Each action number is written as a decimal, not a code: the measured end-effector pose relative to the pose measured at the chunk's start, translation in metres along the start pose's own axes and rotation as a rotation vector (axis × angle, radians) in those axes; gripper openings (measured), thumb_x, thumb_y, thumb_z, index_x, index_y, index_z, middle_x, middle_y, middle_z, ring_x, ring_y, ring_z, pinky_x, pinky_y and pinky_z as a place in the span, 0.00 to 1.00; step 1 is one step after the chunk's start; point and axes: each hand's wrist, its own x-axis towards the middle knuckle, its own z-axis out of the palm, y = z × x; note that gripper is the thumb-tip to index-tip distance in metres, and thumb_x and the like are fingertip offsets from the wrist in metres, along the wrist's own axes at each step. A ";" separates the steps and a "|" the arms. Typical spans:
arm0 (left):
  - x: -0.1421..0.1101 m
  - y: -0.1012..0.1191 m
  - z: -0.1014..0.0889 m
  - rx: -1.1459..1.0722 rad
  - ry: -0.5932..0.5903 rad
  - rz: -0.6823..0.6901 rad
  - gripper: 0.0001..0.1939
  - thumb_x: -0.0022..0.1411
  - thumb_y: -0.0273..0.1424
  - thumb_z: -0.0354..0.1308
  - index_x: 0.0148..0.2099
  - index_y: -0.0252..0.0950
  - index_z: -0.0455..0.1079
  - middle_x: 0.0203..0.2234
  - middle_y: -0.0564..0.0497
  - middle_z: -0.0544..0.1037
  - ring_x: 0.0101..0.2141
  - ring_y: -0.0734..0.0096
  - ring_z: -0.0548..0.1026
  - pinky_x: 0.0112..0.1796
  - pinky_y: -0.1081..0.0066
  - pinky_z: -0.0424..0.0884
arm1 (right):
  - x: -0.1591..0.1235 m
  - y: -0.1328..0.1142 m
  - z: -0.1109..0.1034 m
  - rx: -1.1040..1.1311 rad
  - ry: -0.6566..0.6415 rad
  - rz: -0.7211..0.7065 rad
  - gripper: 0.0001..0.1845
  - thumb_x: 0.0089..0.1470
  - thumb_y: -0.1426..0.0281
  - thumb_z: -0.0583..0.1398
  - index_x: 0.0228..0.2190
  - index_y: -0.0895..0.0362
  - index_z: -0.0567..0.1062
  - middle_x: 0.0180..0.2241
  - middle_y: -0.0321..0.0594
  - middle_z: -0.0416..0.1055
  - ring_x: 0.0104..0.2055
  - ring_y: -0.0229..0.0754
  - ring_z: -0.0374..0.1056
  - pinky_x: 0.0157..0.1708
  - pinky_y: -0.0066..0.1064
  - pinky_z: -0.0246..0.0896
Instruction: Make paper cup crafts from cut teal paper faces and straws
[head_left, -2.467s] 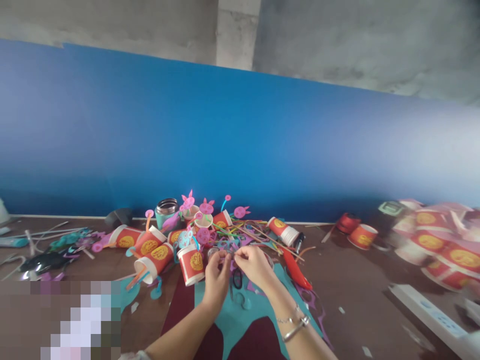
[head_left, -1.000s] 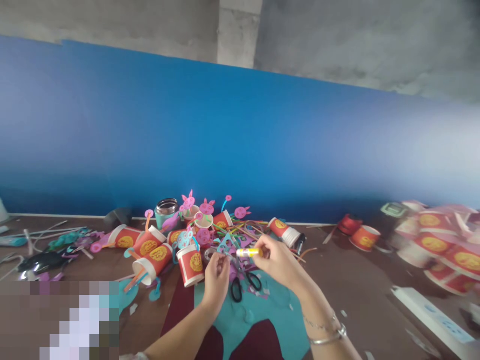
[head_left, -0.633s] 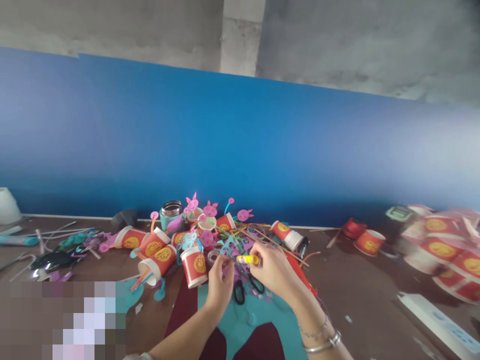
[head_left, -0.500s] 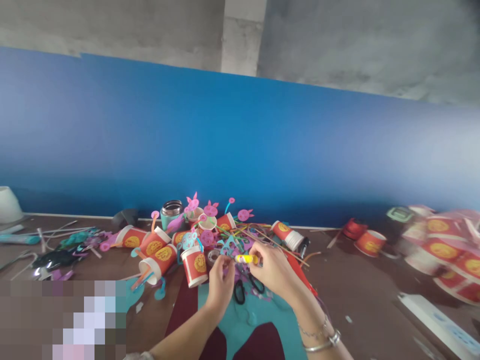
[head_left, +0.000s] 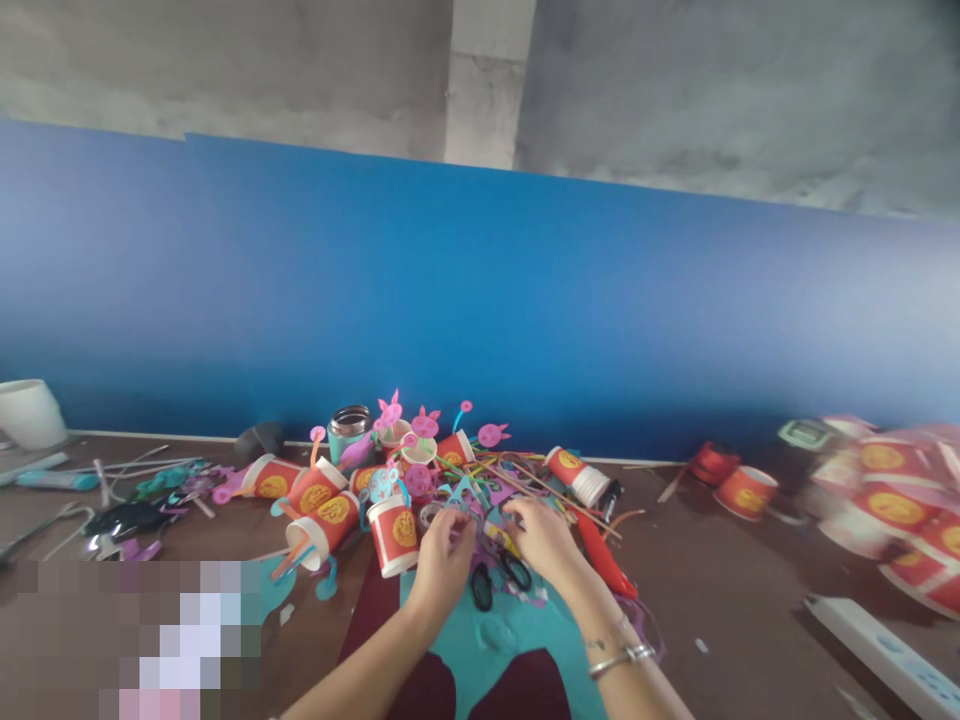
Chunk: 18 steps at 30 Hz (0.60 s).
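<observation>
My left hand [head_left: 442,562] is over the middle of the pile, thumb and fingertips pinched together. Whatever is between them is too small to make out. Across from it, my right hand [head_left: 549,542] has curved fingers slightly apart. A small yellow tube, like a glue stick [head_left: 513,544], lies tilted just below those fingertips, among the scraps. Black-handled scissors [head_left: 482,587] rest under both hands on a teal sheet [head_left: 517,625]. Beside my left hand stands a red-and-white paper cup [head_left: 394,538] with a blue paper face [head_left: 383,485] on it.
More paper cups [head_left: 324,528] lie to the left, near a teal thermos [head_left: 349,432]. Pink paper faces [head_left: 425,424] stick up behind. A red tube [head_left: 606,560] is right of my hand. Stacked cups [head_left: 892,505] and a white power strip [head_left: 885,650] are far right.
The yellow tube has dropped lower and tilted; it was level between my right fingers. My left hand keeps its pinch. The camera view has shifted slightly.
</observation>
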 end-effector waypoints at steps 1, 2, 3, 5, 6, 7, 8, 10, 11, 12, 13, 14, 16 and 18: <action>0.000 0.002 -0.003 0.046 -0.029 0.023 0.08 0.58 0.31 0.51 0.28 0.36 0.65 0.25 0.52 0.70 0.30 0.68 0.70 0.32 0.70 0.65 | 0.000 -0.005 0.000 0.144 -0.014 -0.040 0.12 0.51 0.70 0.56 0.36 0.58 0.77 0.39 0.46 0.76 0.42 0.46 0.71 0.41 0.32 0.59; 0.000 0.004 -0.006 0.089 -0.052 0.051 0.07 0.58 0.29 0.51 0.27 0.36 0.66 0.25 0.52 0.71 0.30 0.68 0.70 0.33 0.70 0.65 | -0.001 -0.011 0.000 0.293 -0.039 -0.082 0.13 0.52 0.70 0.56 0.37 0.58 0.77 0.38 0.45 0.77 0.40 0.44 0.71 0.40 0.30 0.61; 0.000 0.006 -0.010 0.124 -0.070 0.082 0.06 0.57 0.28 0.52 0.27 0.36 0.67 0.26 0.51 0.71 0.31 0.68 0.70 0.33 0.70 0.65 | -0.002 -0.018 -0.001 0.413 -0.071 -0.121 0.12 0.51 0.69 0.56 0.36 0.58 0.77 0.37 0.43 0.77 0.39 0.44 0.71 0.39 0.29 0.62; -0.001 0.010 -0.016 0.175 -0.109 0.140 0.07 0.56 0.26 0.52 0.27 0.36 0.67 0.26 0.51 0.72 0.32 0.67 0.70 0.34 0.69 0.66 | -0.006 -0.030 -0.002 0.500 -0.110 -0.179 0.10 0.49 0.71 0.57 0.32 0.57 0.78 0.32 0.40 0.78 0.35 0.43 0.72 0.35 0.28 0.62; -0.002 0.011 -0.020 0.191 -0.128 0.163 0.07 0.56 0.25 0.53 0.26 0.36 0.67 0.26 0.51 0.72 0.32 0.67 0.70 0.35 0.68 0.66 | -0.008 -0.034 -0.003 0.493 -0.108 -0.197 0.09 0.48 0.71 0.57 0.30 0.57 0.79 0.29 0.38 0.78 0.33 0.43 0.72 0.33 0.27 0.62; -0.003 0.012 -0.025 0.209 -0.134 0.184 0.07 0.55 0.25 0.53 0.26 0.36 0.68 0.27 0.50 0.72 0.33 0.66 0.71 0.35 0.68 0.67 | -0.010 -0.037 -0.004 0.478 -0.099 -0.210 0.09 0.48 0.72 0.57 0.27 0.57 0.79 0.27 0.37 0.77 0.31 0.42 0.72 0.31 0.27 0.61; -0.005 0.012 -0.030 0.237 -0.118 0.204 0.06 0.55 0.26 0.54 0.27 0.37 0.68 0.28 0.50 0.72 0.34 0.65 0.71 0.37 0.66 0.68 | -0.011 -0.039 -0.005 0.471 -0.086 -0.215 0.09 0.48 0.72 0.57 0.26 0.57 0.79 0.25 0.37 0.77 0.30 0.42 0.71 0.29 0.27 0.61; -0.006 0.007 -0.043 0.324 0.025 0.235 0.03 0.55 0.28 0.56 0.33 0.37 0.70 0.35 0.47 0.73 0.40 0.61 0.71 0.42 0.60 0.67 | -0.011 -0.037 -0.005 0.490 -0.044 -0.200 0.10 0.49 0.69 0.57 0.25 0.57 0.79 0.24 0.37 0.77 0.29 0.42 0.71 0.29 0.27 0.61; -0.007 0.002 -0.050 0.398 0.151 0.244 0.09 0.54 0.30 0.57 0.40 0.37 0.69 0.39 0.45 0.72 0.44 0.57 0.69 0.46 0.55 0.65 | -0.010 -0.035 -0.005 0.509 -0.014 -0.179 0.11 0.49 0.68 0.58 0.25 0.57 0.79 0.24 0.38 0.77 0.29 0.43 0.72 0.29 0.27 0.62; -0.007 -0.004 -0.057 0.471 0.305 0.221 0.16 0.54 0.33 0.57 0.46 0.36 0.67 0.43 0.43 0.71 0.47 0.53 0.67 0.47 0.51 0.64 | -0.008 -0.032 -0.005 0.530 0.019 -0.151 0.11 0.48 0.66 0.58 0.25 0.57 0.79 0.25 0.39 0.78 0.30 0.44 0.72 0.30 0.28 0.62; -0.007 -0.012 -0.063 0.525 0.419 0.194 0.22 0.54 0.35 0.57 0.51 0.35 0.63 0.46 0.40 0.68 0.49 0.50 0.65 0.48 0.48 0.63 | -0.006 -0.030 -0.004 0.554 0.047 -0.115 0.12 0.48 0.65 0.58 0.26 0.57 0.80 0.26 0.40 0.78 0.30 0.45 0.72 0.29 0.28 0.63; -0.006 -0.021 -0.068 0.565 0.486 0.164 0.26 0.54 0.36 0.57 0.54 0.34 0.59 0.48 0.38 0.67 0.51 0.47 0.64 0.48 0.46 0.63 | -0.004 -0.028 -0.002 0.580 0.061 -0.071 0.13 0.48 0.63 0.59 0.27 0.57 0.80 0.26 0.40 0.78 0.28 0.45 0.73 0.27 0.29 0.63; -0.006 -0.038 -0.072 0.595 0.495 0.116 0.31 0.55 0.37 0.56 0.57 0.32 0.53 0.49 0.35 0.65 0.52 0.44 0.64 0.46 0.44 0.64 | -0.001 -0.026 0.002 0.644 0.054 0.018 0.16 0.47 0.61 0.58 0.31 0.59 0.80 0.21 0.41 0.77 0.23 0.45 0.72 0.22 0.29 0.62; -0.007 -0.050 -0.071 0.556 0.428 0.125 0.33 0.55 0.38 0.55 0.59 0.31 0.49 0.50 0.33 0.62 0.53 0.43 0.64 0.44 0.46 0.68 | 0.001 -0.028 0.007 0.711 0.046 0.063 0.17 0.47 0.61 0.58 0.33 0.60 0.79 0.18 0.41 0.75 0.20 0.44 0.71 0.19 0.28 0.60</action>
